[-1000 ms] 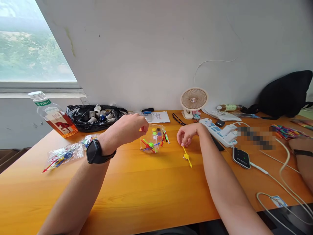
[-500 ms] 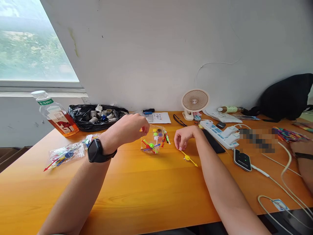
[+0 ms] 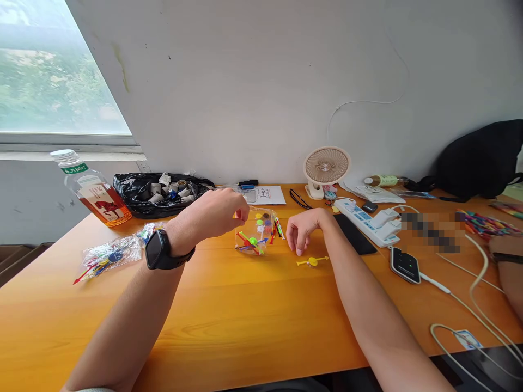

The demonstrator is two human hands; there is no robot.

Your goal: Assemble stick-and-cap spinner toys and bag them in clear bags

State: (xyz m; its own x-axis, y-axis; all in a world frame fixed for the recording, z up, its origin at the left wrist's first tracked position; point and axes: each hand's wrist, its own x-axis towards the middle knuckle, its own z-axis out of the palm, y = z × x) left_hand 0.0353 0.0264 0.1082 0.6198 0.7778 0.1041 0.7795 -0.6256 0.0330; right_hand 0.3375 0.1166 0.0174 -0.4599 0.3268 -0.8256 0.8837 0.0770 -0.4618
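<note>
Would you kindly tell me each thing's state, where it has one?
Yellow spinner: resting crosswise
Right hand: bent, near spinner
Middle clear bag: parts inside
Left hand: bent, near that bag
Left clear bag: parts inside
Black plastic bag: open
Left bottle: capped, partly full
Watch: worn, screen dark
Fan: standing, spin unclear
Power strip: plugs inserted
Device: lit green

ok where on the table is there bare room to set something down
The widest bare table lies between the left forearm and right forearm, nearer than the yellow spinner. Another patch lies left of the left forearm, nearer than the clear packet. Crowded: right side around the power strip; back by the fan.
</note>
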